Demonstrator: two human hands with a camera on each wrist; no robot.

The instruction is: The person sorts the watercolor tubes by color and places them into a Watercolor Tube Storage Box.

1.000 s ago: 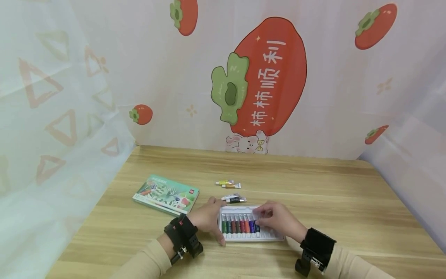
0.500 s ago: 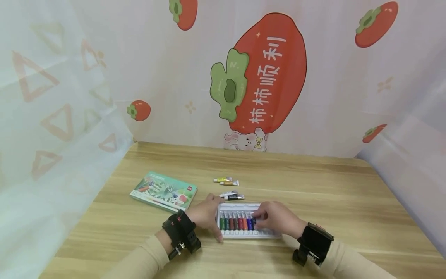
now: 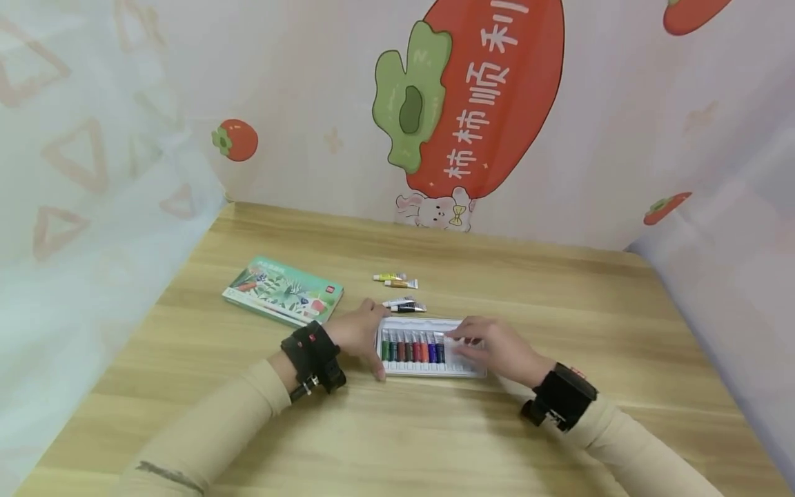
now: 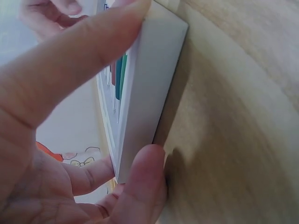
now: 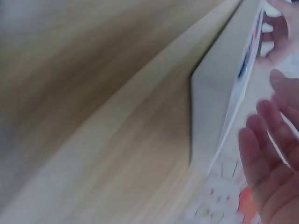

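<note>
1. a wood-grain bench (image 3: 404, 442) stands before a pale printed backdrop (image 3: 298, 76); on it lie a green box (image 3: 282, 290), to the left, and four loose tubes (image 3: 402, 284), beyond the tray's left part.
2. the white tray (image 3: 428, 375) lies flat between the two hands, its long axis running left to right.
3. the last dark tube (image 3: 440, 352), at the row's right end, lies just left of the fingers (image 5: 251, 149) of the right hand (image 3: 499, 348), the nearer one; they reach leftward over the tray's right part. blurred from the head, they look slightly parted and loosely bent in the right wrist view, pinching nothing.
4. the left hand (image 3: 360, 331) grips the tray's left end, thumb at the near corner, fingers at the far one.
5. the row of tubes (image 3: 417, 351) sits in the tray, each tube's long axis crossing the tray's, caps near, crimped ends far.
</note>
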